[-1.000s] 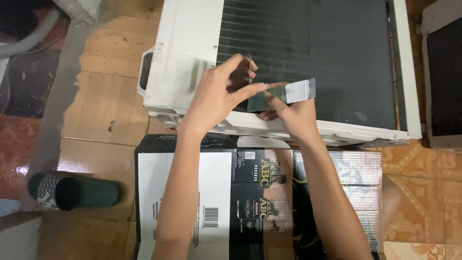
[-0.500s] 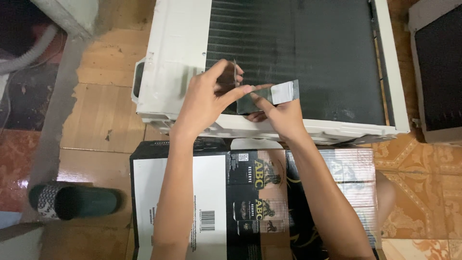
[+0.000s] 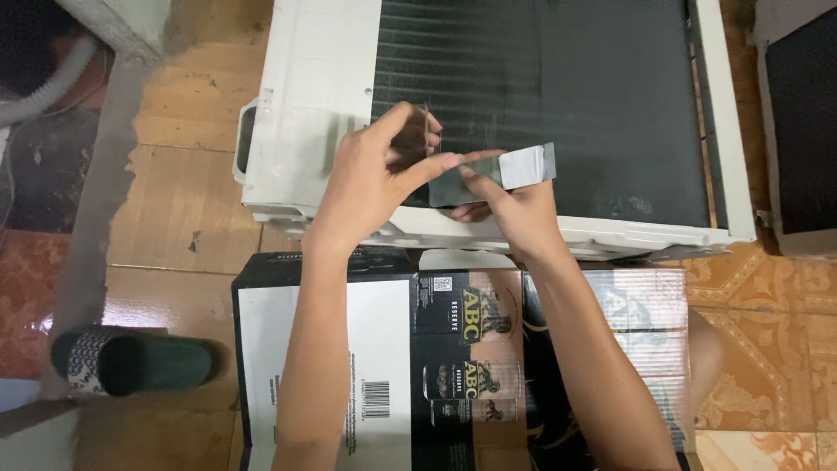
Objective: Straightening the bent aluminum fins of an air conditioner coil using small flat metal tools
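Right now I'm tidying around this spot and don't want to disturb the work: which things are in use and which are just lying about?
In use:
- grey tape strip, pinched between left hand and right hand
- white air-conditioner unit with dark fins under the hands

Lying about:
- flattened cardboard box
- dark green slipper
- grey hose
- second unit at right
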